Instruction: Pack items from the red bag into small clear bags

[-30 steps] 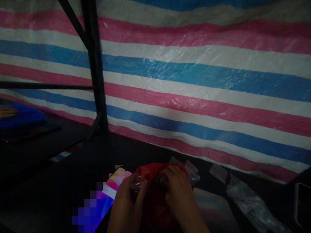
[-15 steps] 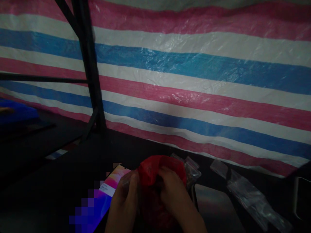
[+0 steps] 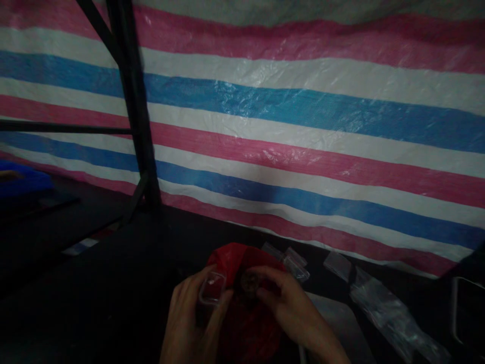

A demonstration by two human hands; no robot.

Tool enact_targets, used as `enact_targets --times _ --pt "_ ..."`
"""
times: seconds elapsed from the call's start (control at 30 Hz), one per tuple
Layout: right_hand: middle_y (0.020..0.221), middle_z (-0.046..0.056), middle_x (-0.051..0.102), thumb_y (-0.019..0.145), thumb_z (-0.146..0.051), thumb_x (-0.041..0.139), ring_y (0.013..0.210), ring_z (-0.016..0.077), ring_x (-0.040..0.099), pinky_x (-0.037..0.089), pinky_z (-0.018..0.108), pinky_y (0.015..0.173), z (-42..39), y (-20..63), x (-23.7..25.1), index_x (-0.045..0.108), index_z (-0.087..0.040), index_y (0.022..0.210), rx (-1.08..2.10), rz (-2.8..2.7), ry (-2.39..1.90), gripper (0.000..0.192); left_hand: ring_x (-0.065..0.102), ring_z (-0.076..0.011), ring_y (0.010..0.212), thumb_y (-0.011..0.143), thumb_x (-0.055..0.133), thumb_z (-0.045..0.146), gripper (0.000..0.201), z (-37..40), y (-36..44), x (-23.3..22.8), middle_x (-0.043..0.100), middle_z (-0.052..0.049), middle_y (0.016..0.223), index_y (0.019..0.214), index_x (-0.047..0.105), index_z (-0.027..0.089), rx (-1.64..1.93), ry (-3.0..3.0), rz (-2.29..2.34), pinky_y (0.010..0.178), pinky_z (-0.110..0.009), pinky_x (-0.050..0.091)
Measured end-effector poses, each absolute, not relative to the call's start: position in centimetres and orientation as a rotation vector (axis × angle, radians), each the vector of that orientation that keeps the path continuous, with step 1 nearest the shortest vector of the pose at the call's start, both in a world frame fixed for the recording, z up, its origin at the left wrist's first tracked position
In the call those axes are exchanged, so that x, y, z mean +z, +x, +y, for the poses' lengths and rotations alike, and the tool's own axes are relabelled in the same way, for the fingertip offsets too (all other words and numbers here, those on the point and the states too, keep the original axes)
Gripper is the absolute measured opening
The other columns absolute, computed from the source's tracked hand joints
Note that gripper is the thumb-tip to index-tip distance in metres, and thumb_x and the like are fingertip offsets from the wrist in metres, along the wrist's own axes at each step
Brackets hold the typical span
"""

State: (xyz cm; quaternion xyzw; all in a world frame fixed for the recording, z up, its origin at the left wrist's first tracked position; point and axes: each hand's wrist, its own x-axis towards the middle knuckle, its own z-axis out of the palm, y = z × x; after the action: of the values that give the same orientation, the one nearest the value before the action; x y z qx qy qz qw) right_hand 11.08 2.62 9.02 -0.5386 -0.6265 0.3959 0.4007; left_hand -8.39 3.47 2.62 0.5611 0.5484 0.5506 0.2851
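Note:
A small clear square piece of plastic, perhaps a little box or bag, sits between the thumb and fingers of my left hand. Behind and below both hands lies a red plastic bag with its mouth gathered open. My right hand pinches a small dark roundish object at the bag's mouth; it is too dim to name. Its fingertips lie over the right part of the opening.
Small clear zip bags lie just beyond the red bag. A grey flat panel is under my right forearm. Long clear plastic bags lie farther right, beside a dark pale-edged object. A black metal post stands before striped sheeting.
My right hand has come up from inside the red bag with a dark roundish object. The clear plastic in my left hand now shows plainly. The bright colourful surface at left is gone from view.

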Motion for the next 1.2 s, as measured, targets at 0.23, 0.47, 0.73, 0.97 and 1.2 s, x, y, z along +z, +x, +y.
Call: enact_targets --times 0.23,0.47,0.73,0.97,1.2 --pt "0.128 0.006 0.077 0.090 -0.011 0.059 0.122 0.0237 0.071 0.051 0.044 0.112 1.1 11.7 10.7 0.076 -0.026 0.123 0.902 -1.551 -1.339 0.040 0.071 -0.0352 0.112 0.092 0.063 0.056 0.047 3.5 -6.5 2.2 0.079 -0.012 0.119 0.127 0.072 0.026 1.198 1.782 1.412 0.098 -0.054 0.055" --pt "0.122 0.004 0.072 0.079 0.008 0.047 0.116 0.0180 0.069 0.054 0.030 0.103 0.5 9.6 11.4 0.079 -0.026 0.114 0.582 -1.845 -1.318 0.059 0.071 -0.0373 0.107 0.091 0.058 0.052 0.044 3.2 -5.7 3.0 0.080 -0.014 0.113 0.119 0.074 0.022 1.145 1.783 1.365 0.095 -0.056 0.053" --pt "0.129 0.004 0.068 0.088 0.005 0.046 0.121 0.0171 0.066 0.052 0.029 0.104 0.5 10.0 11.7 0.077 -0.029 0.124 0.437 -1.903 -1.290 0.058 0.069 -0.0357 0.111 0.087 0.065 0.058 0.045 3.3 -5.2 2.8 0.076 -0.012 0.118 0.118 0.072 0.025 1.251 1.604 1.350 0.101 -0.056 0.052" --pt "0.123 0.007 0.072 0.085 0.006 0.051 0.116 0.0205 0.068 0.051 0.032 0.105 1.5 11.4 11.4 0.080 -0.023 0.119 0.414 -1.835 -1.554 0.053 0.061 -0.0373 0.120 0.088 0.067 0.055 0.037 3.9 -6.0 2.1 0.065 -0.014 0.129 0.111 0.075 0.027 1.449 1.776 1.561 0.104 -0.061 0.052" --pt "0.126 0.010 0.073 0.077 0.005 0.053 0.125 0.0296 0.063 0.043 0.046 0.113 4.9 9.2 10.1 0.080 -0.020 0.117 0.238 -2.064 -1.770 0.055 0.062 -0.0432 0.120 0.083 0.060 0.056 0.046 4.7 -6.5 2.3 0.074 -0.020 0.118 0.106 0.074 0.018 1.305 1.663 1.612 0.109 -0.067 0.048"
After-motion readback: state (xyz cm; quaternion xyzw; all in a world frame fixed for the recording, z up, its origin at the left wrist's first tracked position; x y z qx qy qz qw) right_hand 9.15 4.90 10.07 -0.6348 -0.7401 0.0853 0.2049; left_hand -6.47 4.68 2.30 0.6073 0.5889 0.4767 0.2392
